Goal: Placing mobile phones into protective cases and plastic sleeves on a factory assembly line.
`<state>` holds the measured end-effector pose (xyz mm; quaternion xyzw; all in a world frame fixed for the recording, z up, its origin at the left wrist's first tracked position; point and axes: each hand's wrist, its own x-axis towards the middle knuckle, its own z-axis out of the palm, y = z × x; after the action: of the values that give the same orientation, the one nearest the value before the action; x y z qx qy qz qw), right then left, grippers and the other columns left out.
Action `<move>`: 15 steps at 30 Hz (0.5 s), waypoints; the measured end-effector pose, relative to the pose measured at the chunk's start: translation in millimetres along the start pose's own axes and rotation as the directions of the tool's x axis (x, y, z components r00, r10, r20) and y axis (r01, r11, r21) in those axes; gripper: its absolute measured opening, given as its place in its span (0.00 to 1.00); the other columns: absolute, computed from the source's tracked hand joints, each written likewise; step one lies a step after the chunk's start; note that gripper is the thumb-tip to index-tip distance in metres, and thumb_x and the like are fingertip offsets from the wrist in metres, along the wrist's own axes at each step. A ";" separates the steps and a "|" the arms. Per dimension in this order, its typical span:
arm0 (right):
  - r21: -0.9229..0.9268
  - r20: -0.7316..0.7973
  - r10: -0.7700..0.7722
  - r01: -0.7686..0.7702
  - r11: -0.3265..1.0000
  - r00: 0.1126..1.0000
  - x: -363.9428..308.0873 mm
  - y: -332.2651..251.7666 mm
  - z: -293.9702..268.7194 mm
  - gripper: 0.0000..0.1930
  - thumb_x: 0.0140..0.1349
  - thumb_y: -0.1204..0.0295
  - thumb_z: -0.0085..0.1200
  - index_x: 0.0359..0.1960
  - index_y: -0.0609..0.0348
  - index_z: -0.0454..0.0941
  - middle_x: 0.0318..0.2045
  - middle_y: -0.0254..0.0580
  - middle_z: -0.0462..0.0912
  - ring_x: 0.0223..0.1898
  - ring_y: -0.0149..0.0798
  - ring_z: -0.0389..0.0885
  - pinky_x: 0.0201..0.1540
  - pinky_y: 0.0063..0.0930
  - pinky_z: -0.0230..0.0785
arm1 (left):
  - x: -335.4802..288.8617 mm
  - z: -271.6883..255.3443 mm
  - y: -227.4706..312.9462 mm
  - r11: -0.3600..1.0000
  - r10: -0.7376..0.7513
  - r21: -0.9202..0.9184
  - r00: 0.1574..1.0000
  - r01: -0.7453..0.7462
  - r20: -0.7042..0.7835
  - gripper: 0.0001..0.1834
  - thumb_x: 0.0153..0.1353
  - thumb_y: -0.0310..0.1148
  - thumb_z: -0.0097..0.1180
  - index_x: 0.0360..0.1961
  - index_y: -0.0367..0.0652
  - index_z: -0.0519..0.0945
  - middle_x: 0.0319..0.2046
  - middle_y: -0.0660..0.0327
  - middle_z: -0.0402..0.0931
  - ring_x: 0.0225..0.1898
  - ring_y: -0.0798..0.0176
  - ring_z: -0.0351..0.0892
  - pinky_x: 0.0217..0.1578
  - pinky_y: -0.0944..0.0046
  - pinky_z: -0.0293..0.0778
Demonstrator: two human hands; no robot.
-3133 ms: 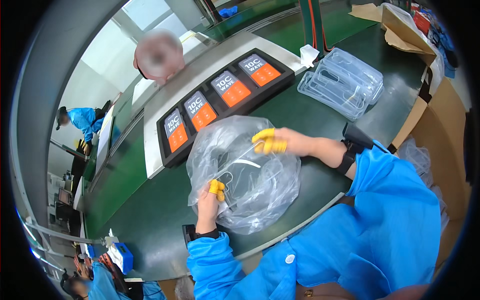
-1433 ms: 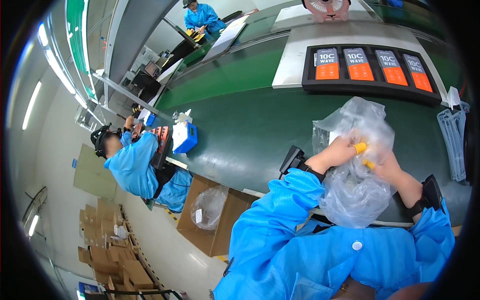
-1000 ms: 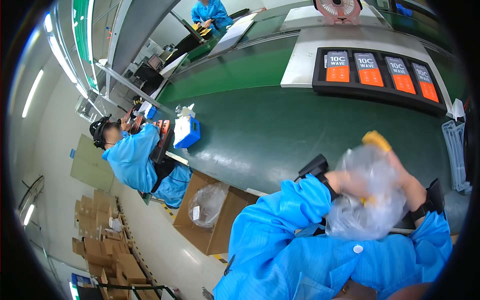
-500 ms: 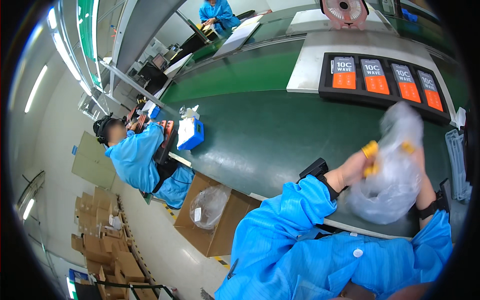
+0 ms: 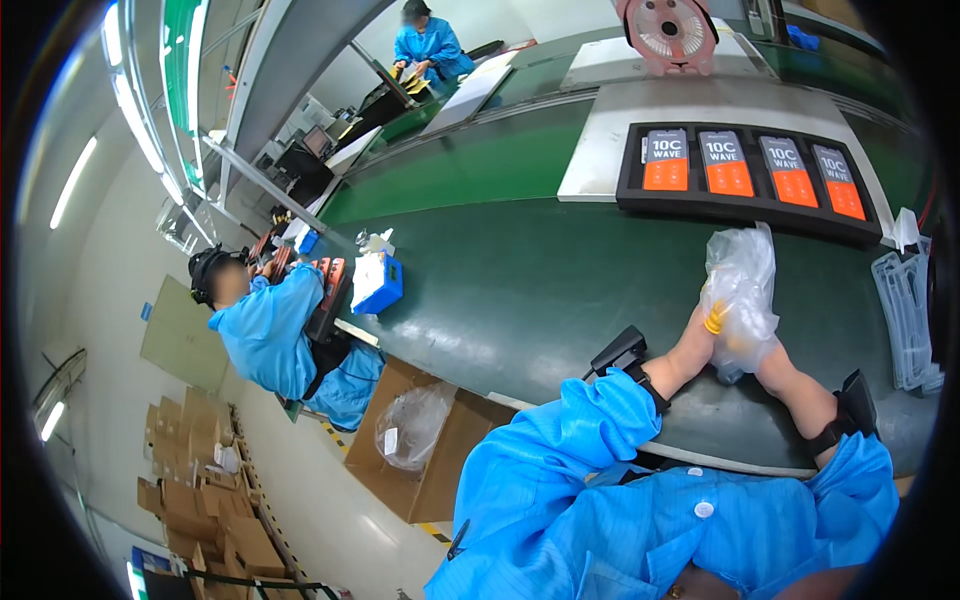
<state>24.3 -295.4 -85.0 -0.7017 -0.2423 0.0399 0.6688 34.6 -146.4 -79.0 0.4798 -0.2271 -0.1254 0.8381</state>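
A crumpled clear plastic bag (image 5: 742, 262) is bunched up between my two hands over the green table, just in front of the black tray. My left hand (image 5: 708, 322) grips it from the left, with yellow finger covers showing at its edge. Against the bag's lower right side is my right hand (image 5: 768, 358); the bag covers its fingers, so their pose is hidden. Beyond the bag, the black tray (image 5: 630, 200) has several slots, each with a grey and orange box (image 5: 725, 165) in it. Whether the bag contains anything cannot be made out.
A pink fan (image 5: 672, 35) stands behind the tray's white board (image 5: 590, 165). Clear plastic trays (image 5: 903, 320) lie at right. Left are a blue box (image 5: 378, 285) with white paper and an open carton (image 5: 430, 465) holding plastic bags. Co-workers in blue sit left (image 5: 275, 325) and far (image 5: 432, 45).
Both hands and the bag have moved left and farther from my body. The bag looks more gathered, and the right hand's yellow finger covers are now hidden. My view has shifted slightly.
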 end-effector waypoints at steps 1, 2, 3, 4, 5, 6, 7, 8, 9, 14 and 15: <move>0.267 0.122 0.183 -0.210 0.940 0.976 0.9 -2.6 -0.5 0.24 0.53 0.70 0.49 0.53 0.59 0.59 0.50 0.42 0.64 0.53 0.40 0.61 0.58 0.33 0.49 | 0.1 0.0 3.1 1.000 -0.011 -0.019 1.000 0.012 0.006 0.30 0.57 0.48 0.44 0.55 0.42 0.55 0.50 0.61 0.61 0.50 0.67 0.62 0.51 0.66 0.59; 0.479 0.284 0.318 -0.421 0.770 0.904 2.1 -5.7 -1.2 0.26 0.54 0.66 0.49 0.54 0.57 0.57 0.50 0.41 0.64 0.53 0.40 0.62 0.58 0.34 0.50 | 0.1 0.6 6.0 0.999 -0.023 -0.038 1.000 0.023 0.013 0.29 0.57 0.46 0.45 0.55 0.42 0.55 0.50 0.61 0.60 0.50 0.68 0.61 0.50 0.66 0.60; 0.561 0.313 0.380 -0.493 0.665 0.870 1.6 -10.5 0.0 0.29 0.51 0.63 0.53 0.54 0.55 0.57 0.48 0.39 0.67 0.51 0.38 0.64 0.56 0.36 0.54 | -1.8 6.1 7.3 0.992 -0.055 -0.111 0.998 0.056 0.012 0.28 0.56 0.45 0.46 0.54 0.43 0.57 0.47 0.62 0.63 0.49 0.67 0.63 0.49 0.66 0.62; 0.578 0.341 0.376 -0.507 0.639 0.862 -1.0 -12.9 -1.3 0.29 0.51 0.63 0.53 0.54 0.55 0.58 0.48 0.39 0.67 0.51 0.38 0.64 0.56 0.36 0.54 | -3.9 10.7 9.3 0.992 -0.053 -0.112 0.998 0.054 0.017 0.28 0.56 0.45 0.46 0.54 0.43 0.57 0.47 0.62 0.63 0.49 0.67 0.63 0.49 0.66 0.62; 0.577 0.354 0.352 -0.498 0.647 0.867 -1.5 -12.7 0.7 0.29 0.51 0.63 0.53 0.54 0.55 0.58 0.48 0.39 0.67 0.51 0.38 0.64 0.55 0.36 0.54 | -6.2 14.4 11.8 0.972 -0.134 -0.179 0.984 0.153 0.114 0.28 0.56 0.45 0.47 0.54 0.43 0.58 0.47 0.62 0.63 0.48 0.67 0.63 0.49 0.66 0.62; 0.561 0.365 0.324 -0.483 0.672 0.873 -4.0 -14.0 -0.3 0.29 0.51 0.62 0.53 0.54 0.55 0.58 0.48 0.39 0.67 0.51 0.38 0.64 0.55 0.36 0.54 | -7.4 17.7 14.2 0.938 -0.206 -0.235 0.954 0.256 0.217 0.27 0.56 0.44 0.48 0.53 0.44 0.58 0.46 0.62 0.64 0.48 0.67 0.64 0.48 0.66 0.63; 0.529 0.380 0.292 -0.465 0.710 0.878 -8.3 -16.9 -5.2 0.29 0.50 0.62 0.54 0.53 0.55 0.58 0.48 0.39 0.67 0.51 0.38 0.64 0.55 0.36 0.54 | -7.5 21.3 17.1 0.929 -0.281 -0.163 0.920 0.332 0.273 0.28 0.53 0.44 0.51 0.52 0.44 0.59 0.46 0.61 0.64 0.48 0.67 0.64 0.48 0.65 0.64; 0.473 0.393 0.249 -0.427 0.771 0.885 -11.3 -18.9 -6.4 0.29 0.50 0.62 0.54 0.53 0.55 0.58 0.47 0.38 0.67 0.51 0.38 0.64 0.55 0.36 0.54 | -14.3 22.9 15.3 0.957 -0.208 -0.134 0.931 0.257 0.301 0.37 0.44 0.44 0.60 0.53 0.43 0.57 0.48 0.60 0.63 0.49 0.65 0.63 0.49 0.63 0.63; 0.410 0.413 0.211 -0.388 0.826 0.886 -14.5 -21.7 -9.7 0.29 0.50 0.62 0.54 0.53 0.55 0.58 0.47 0.38 0.67 0.51 0.37 0.64 0.55 0.36 0.55 | -18.4 26.0 13.8 0.981 -0.162 -0.051 0.930 0.189 0.329 0.39 0.42 0.44 0.61 0.53 0.43 0.56 0.47 0.60 0.63 0.49 0.65 0.63 0.49 0.64 0.62; -0.053 0.587 -0.092 0.151 0.987 0.804 -20.4 -35.1 -13.3 0.29 0.49 0.62 0.55 0.53 0.55 0.59 0.47 0.38 0.67 0.51 0.37 0.65 0.55 0.36 0.55 | -40.1 47.9 31.5 0.947 -0.187 0.295 0.965 0.127 0.185 0.38 0.42 0.35 0.62 0.52 0.42 0.55 0.44 0.60 0.62 0.46 0.67 0.62 0.47 0.66 0.61; -0.158 0.594 -0.168 0.319 0.935 0.787 -20.3 -34.5 -10.5 0.29 0.49 0.61 0.55 0.53 0.55 0.59 0.47 0.38 0.68 0.51 0.37 0.65 0.54 0.36 0.55 | -41.6 47.0 33.2 0.944 -0.133 0.318 0.985 0.091 0.113 0.36 0.42 0.31 0.61 0.52 0.41 0.56 0.44 0.59 0.63 0.46 0.66 0.63 0.47 0.66 0.62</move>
<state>0.6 -313.4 -56.4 -0.6981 -0.5236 0.1304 0.4706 -25.2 -146.9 -40.8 0.6090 -0.2716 -0.1673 0.7262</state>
